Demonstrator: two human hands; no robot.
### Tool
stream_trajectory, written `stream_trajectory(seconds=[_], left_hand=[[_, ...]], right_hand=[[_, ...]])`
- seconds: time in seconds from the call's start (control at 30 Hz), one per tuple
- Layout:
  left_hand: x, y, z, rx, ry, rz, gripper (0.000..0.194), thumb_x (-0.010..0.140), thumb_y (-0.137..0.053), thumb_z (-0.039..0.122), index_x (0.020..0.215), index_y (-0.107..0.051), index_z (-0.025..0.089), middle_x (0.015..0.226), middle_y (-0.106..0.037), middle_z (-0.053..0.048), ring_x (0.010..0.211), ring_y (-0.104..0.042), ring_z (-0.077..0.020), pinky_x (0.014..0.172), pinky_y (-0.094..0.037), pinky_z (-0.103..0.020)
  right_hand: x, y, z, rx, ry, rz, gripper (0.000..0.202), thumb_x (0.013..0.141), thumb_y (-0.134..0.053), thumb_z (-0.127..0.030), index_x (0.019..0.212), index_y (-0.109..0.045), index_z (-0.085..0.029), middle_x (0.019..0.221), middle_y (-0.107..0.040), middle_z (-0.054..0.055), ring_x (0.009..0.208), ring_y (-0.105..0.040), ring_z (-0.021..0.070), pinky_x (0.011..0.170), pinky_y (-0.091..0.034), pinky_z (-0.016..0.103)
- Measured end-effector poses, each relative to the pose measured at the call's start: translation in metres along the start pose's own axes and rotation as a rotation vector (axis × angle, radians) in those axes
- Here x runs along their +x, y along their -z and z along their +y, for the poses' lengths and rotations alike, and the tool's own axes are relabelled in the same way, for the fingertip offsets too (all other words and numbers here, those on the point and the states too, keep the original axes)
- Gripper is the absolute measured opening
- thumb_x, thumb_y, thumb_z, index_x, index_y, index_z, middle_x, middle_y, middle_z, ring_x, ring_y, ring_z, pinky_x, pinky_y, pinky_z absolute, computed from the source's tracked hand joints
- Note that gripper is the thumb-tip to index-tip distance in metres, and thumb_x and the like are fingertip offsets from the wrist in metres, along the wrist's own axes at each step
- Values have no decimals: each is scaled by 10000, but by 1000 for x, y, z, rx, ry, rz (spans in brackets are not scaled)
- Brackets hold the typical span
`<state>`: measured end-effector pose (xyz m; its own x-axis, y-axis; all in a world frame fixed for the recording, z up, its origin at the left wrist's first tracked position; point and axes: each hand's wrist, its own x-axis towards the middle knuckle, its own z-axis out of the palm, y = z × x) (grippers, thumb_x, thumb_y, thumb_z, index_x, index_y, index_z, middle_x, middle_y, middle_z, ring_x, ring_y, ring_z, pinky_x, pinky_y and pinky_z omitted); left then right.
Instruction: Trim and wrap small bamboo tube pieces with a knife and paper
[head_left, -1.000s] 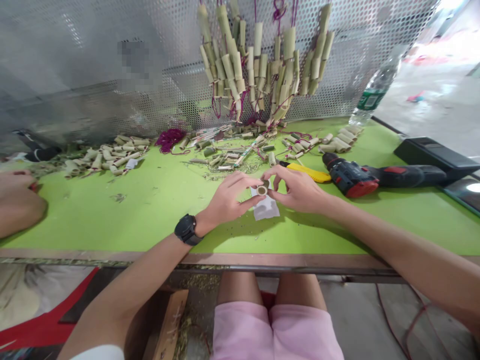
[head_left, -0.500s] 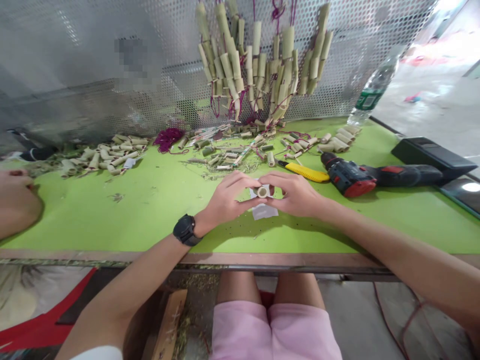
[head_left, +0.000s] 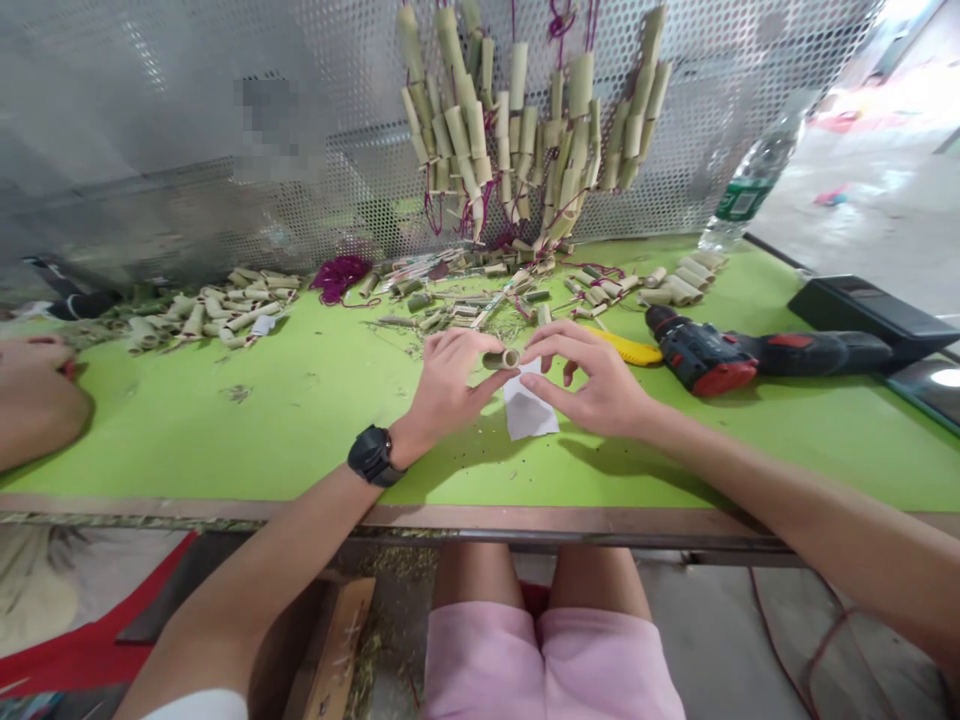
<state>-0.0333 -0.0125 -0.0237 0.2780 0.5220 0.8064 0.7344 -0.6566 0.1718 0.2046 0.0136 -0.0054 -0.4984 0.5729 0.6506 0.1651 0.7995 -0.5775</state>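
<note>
we've turned the bamboo tube (head_left: 495, 361) sideways in our left hand (head_left: 448, 382), opened our right hand (head_left: 598, 378) and uncovered more white paper (head_left: 531, 412).

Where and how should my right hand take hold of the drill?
Probably around mid-handle, coming down from above with the right hand. The drill lies on its side, and the handle looks slimmer than the motor body at one end and the black block at the other.

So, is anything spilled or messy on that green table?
Yes, a bit: loose bits of straw lie left of the hands, and dark specks dot the green table near the white paper. They look like scattered scraps; nothing looks broken.
</note>
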Motion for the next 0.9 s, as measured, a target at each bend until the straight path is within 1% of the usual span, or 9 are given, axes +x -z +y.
stream_trajectory(seconds=[0.1,0.27,0.33,0.4,0.47,0.57,0.67,0.77,0.9], left_hand=[[-1,0,-2,6,-35,33,224,1062,-741,499,1078,-718,276,1027,-830,-34,1011,-740,-273,932,-457,-465],[-1,0,2,44,-65,35,206,1061,-747,490,1057,-737,284,1030,-834,-29,1034,-731,-284,961,-409,-469],[-1,-1,4,73,-86,33,190,1067,-739,476,1046,-742,287,1032,-835,-29,1033,-727,-281,966,-399,-470],[-1,-1,5,85,-103,28,173,1071,-736,460,1035,-743,291,1032,-839,-25,1026,-728,-276,957,-399,-468],[-1,-2,5,94,-112,27,176,1076,-728,463,1030,-744,294,1023,-841,-21,1018,-730,-272,940,-409,-464],[0,-3,4,87,-112,26,198,1080,-718,482,1052,-754,289,1027,-842,-26,1033,-735,-268,936,-434,-458],[0,-5,1,7,-59,22,255,1061,-738,516,1103,-770,267,1040,-842,-48,1035,-745,-269,933,-473,-446],[1,-5,-2,-98,45,1,357,1034,-750,582,1149,-782,246,1059,-835,-66,999,-752,-264,910,-528,-427],[2,-4,-2,-219,118,-19,427,1014,-756,626,1159,-772,225,1045,-824,-65,895,-738,-219,827,-569,-371]], right_hand=[[1,-7,-3,79,-143,-17,218,985,-754,-438,1034,-841,-245,1008,-815,71,762,-678,185,655,-541,327],[1,-14,-5,211,-329,-18,285,959,-749,-492,993,-885,-243,984,-848,66,815,-701,226,671,-531,344],[1,-16,-4,284,-376,-41,321,956,-741,-527,940,-874,-235,877,-811,47,744,-659,204,640,-503,334],[1,-17,-4,364,-415,-65,362,945,-744,-567,897,-849,-224,775,-744,26,654,-588,170,599,-465,320],[2,-17,-3,435,-443,-73,391,922,-766,-600,872,-818,-216,738,-696,11,612,-540,147,577,-436,310],[4,-15,-2,492,-463,-85,426,898,-789,-629,830,-769,-209,710,-650,-2,605,-519,134,572,-411,301],[6,-11,-1,496,-495,-83,472,875,-794,-670,802,-740,-206,687,-623,-6,602,-499,132,556,-381,299],[8,-6,4,513,-562,-46,505,820,-828,-706,804,-729,-212,738,-653,4,618,-496,131,541,-363,291],[9,-3,10,600,-646,-47,513,762,-875,-700,790,-688,-224,789,-658,-1,639,-505,125,545,-352,276]])
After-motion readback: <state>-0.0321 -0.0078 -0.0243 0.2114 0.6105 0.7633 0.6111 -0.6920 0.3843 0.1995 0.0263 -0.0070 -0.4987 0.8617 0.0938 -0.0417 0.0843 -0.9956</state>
